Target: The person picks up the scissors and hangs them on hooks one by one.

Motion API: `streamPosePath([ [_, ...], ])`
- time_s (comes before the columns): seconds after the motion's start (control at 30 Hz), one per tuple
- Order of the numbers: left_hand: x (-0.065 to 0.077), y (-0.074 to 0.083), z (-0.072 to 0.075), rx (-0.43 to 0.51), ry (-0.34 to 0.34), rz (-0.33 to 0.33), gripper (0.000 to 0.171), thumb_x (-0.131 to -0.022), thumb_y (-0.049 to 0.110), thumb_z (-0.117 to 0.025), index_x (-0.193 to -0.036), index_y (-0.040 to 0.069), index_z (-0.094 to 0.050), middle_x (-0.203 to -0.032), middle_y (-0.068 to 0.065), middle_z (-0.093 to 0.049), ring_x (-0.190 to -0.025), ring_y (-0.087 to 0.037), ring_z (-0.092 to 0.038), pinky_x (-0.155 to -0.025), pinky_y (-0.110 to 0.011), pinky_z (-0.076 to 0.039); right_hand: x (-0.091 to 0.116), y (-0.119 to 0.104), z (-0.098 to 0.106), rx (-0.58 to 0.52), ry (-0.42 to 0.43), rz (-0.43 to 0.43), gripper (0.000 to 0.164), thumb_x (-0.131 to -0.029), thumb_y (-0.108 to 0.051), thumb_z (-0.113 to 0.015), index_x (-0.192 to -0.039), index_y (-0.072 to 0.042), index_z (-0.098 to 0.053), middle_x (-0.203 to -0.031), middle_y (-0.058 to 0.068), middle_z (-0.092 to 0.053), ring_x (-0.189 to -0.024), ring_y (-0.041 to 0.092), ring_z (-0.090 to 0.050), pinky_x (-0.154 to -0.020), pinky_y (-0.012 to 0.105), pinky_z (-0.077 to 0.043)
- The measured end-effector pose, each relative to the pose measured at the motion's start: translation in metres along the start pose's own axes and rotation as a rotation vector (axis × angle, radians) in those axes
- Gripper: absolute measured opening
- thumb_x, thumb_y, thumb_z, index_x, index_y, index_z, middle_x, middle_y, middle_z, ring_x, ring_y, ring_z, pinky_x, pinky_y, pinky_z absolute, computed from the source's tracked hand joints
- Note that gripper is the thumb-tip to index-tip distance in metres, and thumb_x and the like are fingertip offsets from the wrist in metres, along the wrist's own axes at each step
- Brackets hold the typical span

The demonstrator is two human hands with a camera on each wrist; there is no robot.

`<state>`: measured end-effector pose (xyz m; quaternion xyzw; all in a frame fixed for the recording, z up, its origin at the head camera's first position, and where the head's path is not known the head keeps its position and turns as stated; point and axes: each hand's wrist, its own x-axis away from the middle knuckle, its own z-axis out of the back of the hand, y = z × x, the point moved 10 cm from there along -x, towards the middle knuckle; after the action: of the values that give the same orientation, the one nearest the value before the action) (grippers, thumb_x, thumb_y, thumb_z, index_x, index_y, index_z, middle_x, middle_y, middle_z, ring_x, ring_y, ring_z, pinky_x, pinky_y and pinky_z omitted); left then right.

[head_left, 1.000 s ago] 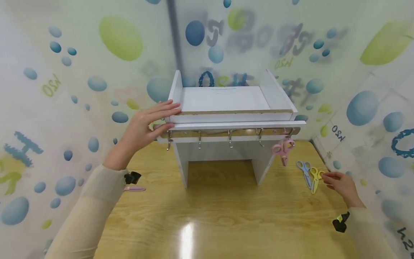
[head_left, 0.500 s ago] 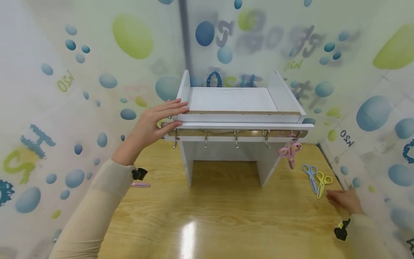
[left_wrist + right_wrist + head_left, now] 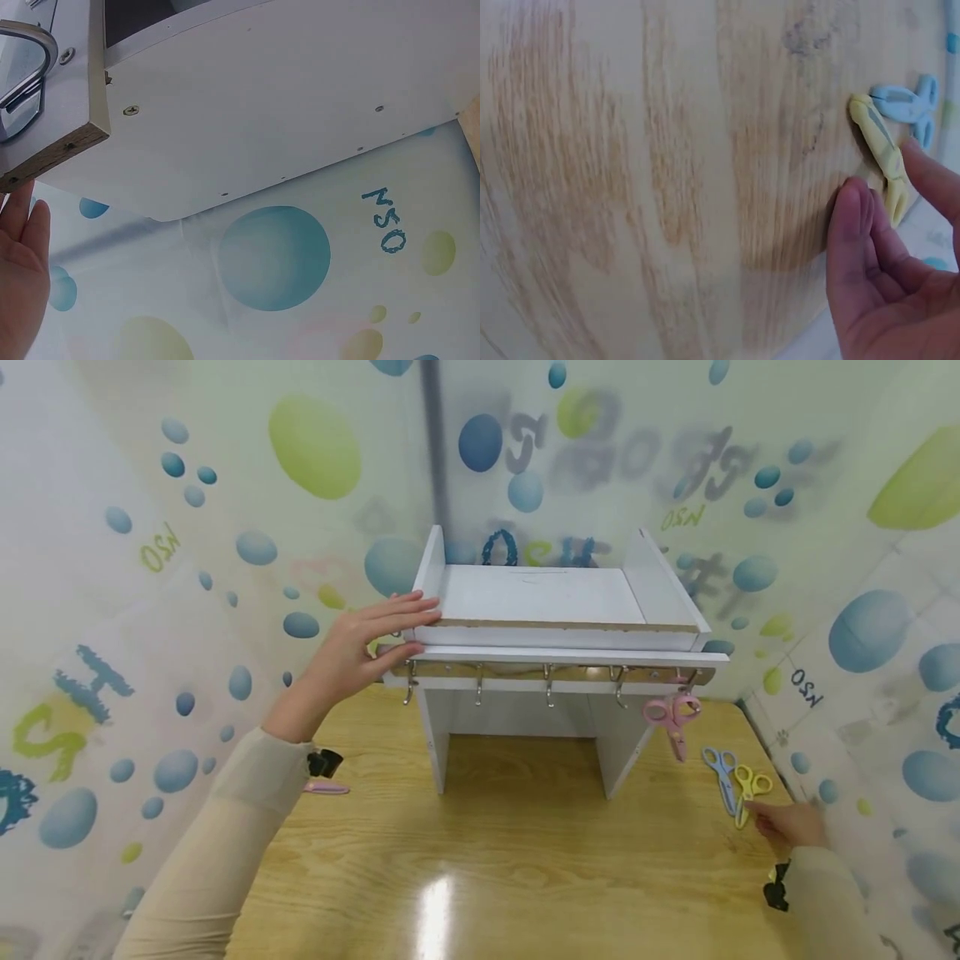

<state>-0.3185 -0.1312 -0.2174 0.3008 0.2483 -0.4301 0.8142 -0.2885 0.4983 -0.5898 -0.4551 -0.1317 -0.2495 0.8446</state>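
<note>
My left hand [image 3: 348, 647] rests with straight fingers on the left front corner of a white shelf rack [image 3: 540, 597], its thumb on the ledge below. A row of metal hooks runs along the rack's front, and pink scissors [image 3: 673, 720] hang from the rightmost one. On the table at right, yellow scissors [image 3: 746, 793] lie beside blue scissors [image 3: 726, 787]. My right hand [image 3: 791, 825] is at the yellow scissors' blade. The right wrist view shows the thumb and bent fingers [image 3: 846, 217] spread apart at the yellow scissors' near side.
A pink pointed item [image 3: 327, 787] lies on the wooden table [image 3: 480, 868] at left, partly hidden by the left wrist's camera mount. Patterned walls [image 3: 870, 718] stand close behind the rack and at both sides. The rack's legs [image 3: 626, 752] stand on the table.
My right hand drew back from the yellow scissors' handles, then moved in toward their blade. The head view has shifted slightly. My left hand keeps its place on the rack.
</note>
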Motion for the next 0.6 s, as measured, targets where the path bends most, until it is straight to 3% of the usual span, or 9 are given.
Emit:
streamPosePath([
  [0.07, 0.0, 0.0, 0.0, 0.003, -0.002, -0.006, 0.051, -0.085, 0.003, -0.077, -0.133, 0.012, -0.065, -0.141, -0.007, -0.061, -0.137, -0.029, -0.053, -0.121, -0.033, -0.034, -0.001, -0.004, 0.001, 0.182, 0.051, 0.042, 0.042, -0.09, -0.036, -0.067, -0.058, -0.009, -0.07, -0.051, -0.008, -0.062, -0.052, 0.007, -0.057, -0.055, 0.021, -0.044],
  [0.17, 0.0, 0.0, -0.001, 0.008, -0.003, -0.006, 0.051, -0.085, 0.003, -0.077, -0.134, 0.012, -0.065, -0.141, -0.007, -0.061, -0.137, -0.029, -0.053, -0.121, -0.034, -0.034, -0.002, -0.011, 0.002, 0.299, 0.1, 0.086, 0.043, -0.088, -0.034, -0.067, -0.056, -0.006, -0.071, -0.049, -0.006, -0.06, -0.052, 0.01, -0.055, -0.057, 0.023, -0.041],
  [0.27, 0.001, -0.002, -0.002, 0.005, -0.005, 0.002, 0.051, -0.085, 0.004, -0.077, -0.134, 0.013, -0.065, -0.142, -0.006, -0.061, -0.138, -0.026, -0.052, -0.122, -0.034, -0.034, -0.002, -0.016, 0.002, 0.349, 0.113, 0.105, 0.04, -0.087, -0.032, -0.068, -0.058, -0.004, -0.072, -0.049, -0.005, -0.062, -0.053, 0.009, -0.057, -0.059, 0.022, -0.04],
  [0.47, 0.004, -0.004, -0.002, -0.01, -0.01, 0.013, 0.05, -0.085, 0.005, -0.077, -0.133, 0.014, -0.066, -0.141, -0.006, -0.062, -0.139, -0.023, -0.052, -0.121, -0.034, -0.034, -0.002, -0.017, -0.002, 0.296, 0.083, 0.097, 0.033, -0.084, -0.026, -0.068, -0.06, -0.003, -0.072, -0.049, -0.006, -0.063, -0.054, 0.008, -0.059, -0.058, 0.02, -0.042],
  [0.6, 0.005, -0.004, -0.001, -0.006, -0.009, 0.011, 0.05, -0.085, 0.005, -0.077, -0.133, 0.014, -0.066, -0.141, -0.006, -0.062, -0.138, -0.024, -0.052, -0.121, -0.035, -0.034, -0.001, -0.009, -0.002, 0.111, 0.084, 0.041, 0.027, -0.083, -0.018, -0.069, -0.063, -0.001, -0.071, -0.049, -0.007, -0.062, -0.051, 0.006, -0.06, -0.054, 0.019, -0.047],
])
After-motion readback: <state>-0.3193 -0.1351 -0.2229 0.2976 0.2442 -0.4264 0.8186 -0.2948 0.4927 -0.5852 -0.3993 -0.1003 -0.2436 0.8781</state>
